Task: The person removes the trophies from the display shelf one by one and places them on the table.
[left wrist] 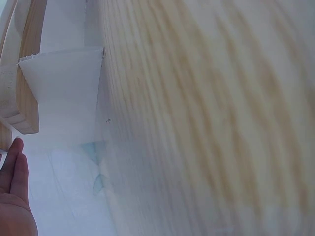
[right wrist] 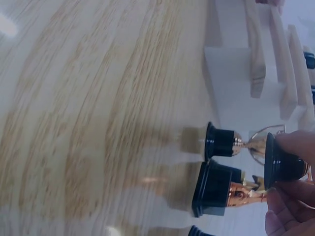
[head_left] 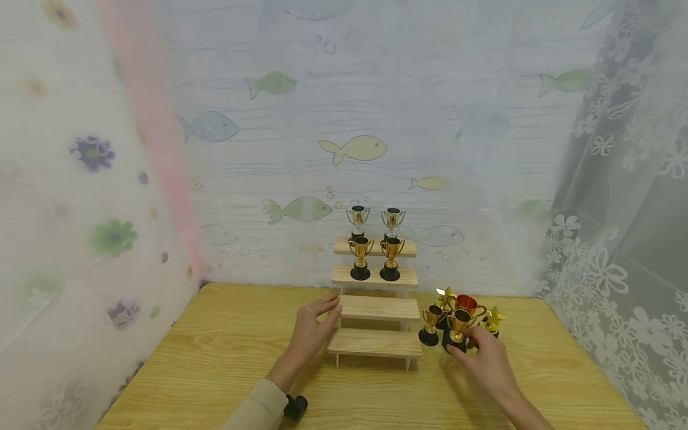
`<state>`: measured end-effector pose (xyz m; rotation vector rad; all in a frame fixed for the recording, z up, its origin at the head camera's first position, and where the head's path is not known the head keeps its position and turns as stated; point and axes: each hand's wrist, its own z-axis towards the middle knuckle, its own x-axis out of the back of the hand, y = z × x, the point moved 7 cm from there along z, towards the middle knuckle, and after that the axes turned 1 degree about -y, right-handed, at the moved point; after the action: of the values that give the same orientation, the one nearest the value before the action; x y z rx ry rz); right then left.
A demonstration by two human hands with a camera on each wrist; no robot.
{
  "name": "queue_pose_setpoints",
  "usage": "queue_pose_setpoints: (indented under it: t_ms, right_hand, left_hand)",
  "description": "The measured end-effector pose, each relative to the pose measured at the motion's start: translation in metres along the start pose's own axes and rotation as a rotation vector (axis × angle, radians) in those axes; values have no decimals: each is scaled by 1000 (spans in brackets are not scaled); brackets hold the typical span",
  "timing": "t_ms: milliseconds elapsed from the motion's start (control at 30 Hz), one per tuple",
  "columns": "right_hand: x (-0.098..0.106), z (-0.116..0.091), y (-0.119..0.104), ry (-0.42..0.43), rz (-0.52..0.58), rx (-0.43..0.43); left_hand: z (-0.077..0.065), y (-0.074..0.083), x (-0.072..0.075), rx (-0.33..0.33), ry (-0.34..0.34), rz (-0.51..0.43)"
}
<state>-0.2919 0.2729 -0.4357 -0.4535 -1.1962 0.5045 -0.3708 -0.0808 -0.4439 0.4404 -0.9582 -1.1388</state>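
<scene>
My right hand (head_left: 486, 361) pinches a small gold trophy cup (head_left: 460, 322) by its black base (right wrist: 283, 164). In the right wrist view that base is lifted off the tabletop. Close by stand another small gold cup (head_left: 432, 318), a larger cup with a red inside (head_left: 466, 304) and star-topped trophies (head_left: 493, 318). My left hand (head_left: 313, 322) is at the left end of a stepped wooden shelf (head_left: 378, 307), its straight fingers (left wrist: 19, 179) right at a step's edge. Two gold cups (head_left: 361, 254) stand on the second step from the top, and two more cups (head_left: 393, 219) on the top one.
A wood-grain table (head_left: 226, 358) carries everything. Behind it hangs a fish-patterned curtain (head_left: 301, 149), with a flowered sheet at the left and a lace-flower one (head_left: 607, 286) at the right. Beside the left sleeve lies a black object (head_left: 295, 407).
</scene>
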Motion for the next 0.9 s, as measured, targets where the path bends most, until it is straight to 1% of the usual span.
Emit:
queue_pose_setpoints:
  t_ms: [167,600,900]
  right_hand:
    - [0,1,6,-7,-6,-4]
    - [-2,1,24,-64,21,-77]
    - [-1,-1,33,-84,30,-106]
  left_hand:
    - [0,1,0,3,-2,0]
    - [0,2,1,23,-7,7]
    - [0,1,0,20,-4,9]
